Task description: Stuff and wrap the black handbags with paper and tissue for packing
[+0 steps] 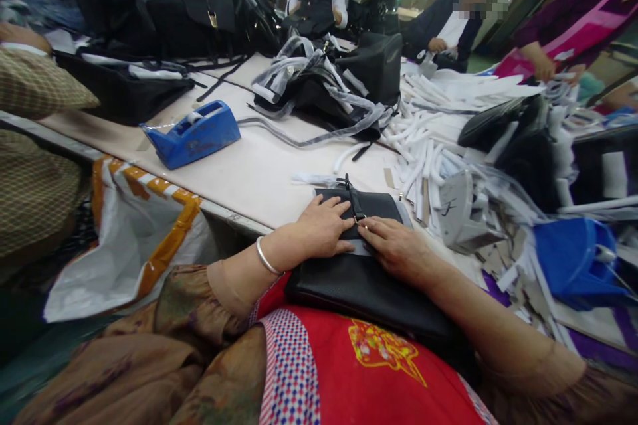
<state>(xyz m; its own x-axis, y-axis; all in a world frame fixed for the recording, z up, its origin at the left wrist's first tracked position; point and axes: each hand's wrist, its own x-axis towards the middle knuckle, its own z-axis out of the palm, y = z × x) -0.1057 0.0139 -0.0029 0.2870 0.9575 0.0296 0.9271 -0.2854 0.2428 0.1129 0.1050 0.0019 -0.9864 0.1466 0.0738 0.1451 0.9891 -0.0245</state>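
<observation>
A black bag (pixel 343 282) lies at the table edge against my front, with its flap toward the table. Across the flap runs a narrow black strap (pixel 352 196) with a small metal buckle (pixel 359 218). My left hand (pixel 319 226) rests flat on the flap, fingers spread, left of the strap. My right hand (pixel 399 246) is closed, its fingertips together at the buckle; the thumb is partly hidden. Between my hands a greyish, see-through strip (pixel 359 248) covers part of the bag. Clear plastic wrap (pixel 315 178) sticks out beyond the flap.
A blue tape dispenser (pixel 199 133) stands ahead left, another blue dispenser (pixel 573 259) at the right beside a grey one (pixel 461 212). White strips (pixel 423 153) pile up at right. Wrapped black bags (pixel 319 96) lie ahead. A white sack (pixel 119 246) hangs at left. Several people sit around.
</observation>
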